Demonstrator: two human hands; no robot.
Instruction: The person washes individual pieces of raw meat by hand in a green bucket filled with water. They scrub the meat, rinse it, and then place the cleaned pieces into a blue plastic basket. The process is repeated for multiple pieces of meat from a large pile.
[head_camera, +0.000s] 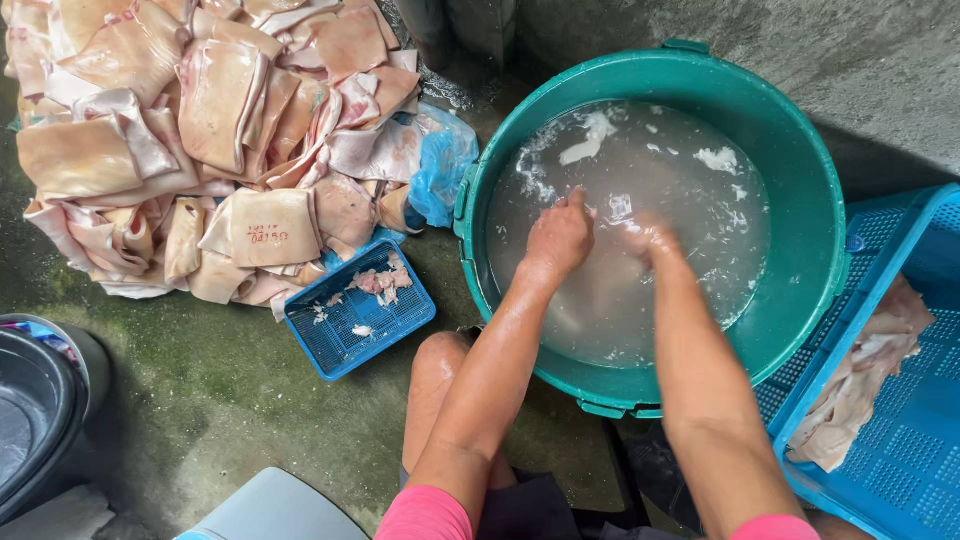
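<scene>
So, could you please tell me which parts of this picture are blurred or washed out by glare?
Head view: the right hand is smeared by motion blur; the left hand is sharper; pale sky glare on the water in the green tub hides what lies beneath; the pile of pale skins is crisp in soft, even daylight.

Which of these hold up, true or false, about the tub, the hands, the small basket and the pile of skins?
1. Both hands are in the green tub of cloudy water. True: left hand, right hand.
2. The tub is dry. False: it holds water with white scraps afloat.
3. The small blue basket holds a few pinkish scraps. True.
4. The pile of pale skins lies inside the tub. False: it lies on the floor, beside the tub.
5. The blue crate holds pale pieces. True.
</scene>
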